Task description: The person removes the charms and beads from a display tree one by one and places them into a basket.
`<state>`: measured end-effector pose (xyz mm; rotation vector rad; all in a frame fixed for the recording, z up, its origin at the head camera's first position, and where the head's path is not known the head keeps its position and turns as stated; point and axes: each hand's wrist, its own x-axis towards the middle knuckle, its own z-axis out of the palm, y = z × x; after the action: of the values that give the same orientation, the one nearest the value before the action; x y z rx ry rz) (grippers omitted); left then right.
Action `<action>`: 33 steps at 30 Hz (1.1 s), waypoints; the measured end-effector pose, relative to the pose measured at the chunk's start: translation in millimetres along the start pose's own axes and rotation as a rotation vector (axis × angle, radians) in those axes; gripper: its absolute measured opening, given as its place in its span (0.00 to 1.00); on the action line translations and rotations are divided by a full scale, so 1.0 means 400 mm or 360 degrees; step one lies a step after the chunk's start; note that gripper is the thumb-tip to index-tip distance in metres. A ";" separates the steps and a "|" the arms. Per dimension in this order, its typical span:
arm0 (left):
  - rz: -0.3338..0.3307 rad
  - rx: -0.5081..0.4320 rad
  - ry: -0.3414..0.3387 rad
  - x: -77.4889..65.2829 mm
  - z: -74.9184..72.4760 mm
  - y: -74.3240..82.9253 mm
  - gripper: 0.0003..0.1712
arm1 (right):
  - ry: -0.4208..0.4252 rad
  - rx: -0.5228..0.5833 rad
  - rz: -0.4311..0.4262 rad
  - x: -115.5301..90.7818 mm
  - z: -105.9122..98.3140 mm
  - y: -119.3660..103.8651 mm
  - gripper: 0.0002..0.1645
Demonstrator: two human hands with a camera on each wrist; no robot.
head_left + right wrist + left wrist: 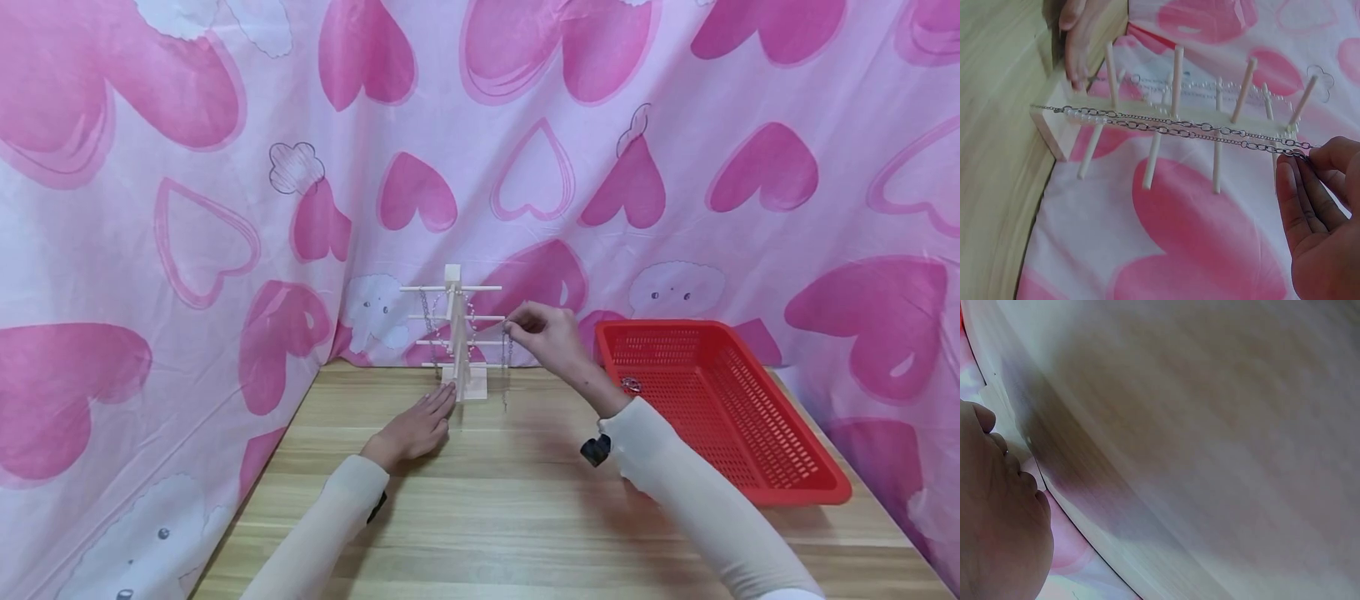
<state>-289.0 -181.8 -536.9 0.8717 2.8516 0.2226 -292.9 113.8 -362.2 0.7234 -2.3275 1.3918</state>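
Observation:
A pale wooden jewelry stand (459,333) with several crosswise pegs stands upright at the table's back. From its pegs hang a silver chain necklace (426,307) on the left and a white beaded strand (471,321) nearer the post. My right hand (551,336) pinches another silver chain necklace (1210,130) between thumb and fingers, beside the peg ends on the right. Its two strands dangle towards the table. With fairly straight fingers, my left hand (412,432) touches the stand's base. In the left wrist view only part of that hand (1004,519) shows, at the left edge.
On the right of the wooden table (487,517) sits a red perforated basket (836,483), with a small silvery item (631,384) inside near its left wall. A pink heart-patterned cloth (532,158) hangs behind and along the sides. Black devices (596,450) are worn at the wrists.

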 end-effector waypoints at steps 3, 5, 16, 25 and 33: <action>0.0008 0.0012 -0.0004 0.000 -0.001 -0.002 0.36 | 0.0010 -0.0026 0.0045 0.001 -0.022 0.003 0.04; 0.0014 -0.0015 0.0005 -0.001 -0.002 -0.002 0.36 | 0.0012 -0.0034 0.0087 -0.001 -0.038 0.005 0.04; 0.0034 -0.0002 0.0020 -0.005 -0.005 -0.003 0.36 | 0.0057 -0.0067 0.0196 0.007 -0.122 0.025 0.07; 0.0039 -0.0024 0.0029 -0.008 -0.015 0.007 0.36 | 0.0142 -0.0201 0.0161 0.021 -0.188 0.048 0.08; -0.0015 0.0043 -0.0039 -0.008 -0.020 0.012 0.35 | 0.0247 -0.0313 0.0196 0.032 -0.246 0.047 0.09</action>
<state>-285.5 -180.5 -528.0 0.8596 2.8419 0.1717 -311.8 205.0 -323.3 0.4071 -2.3753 1.1983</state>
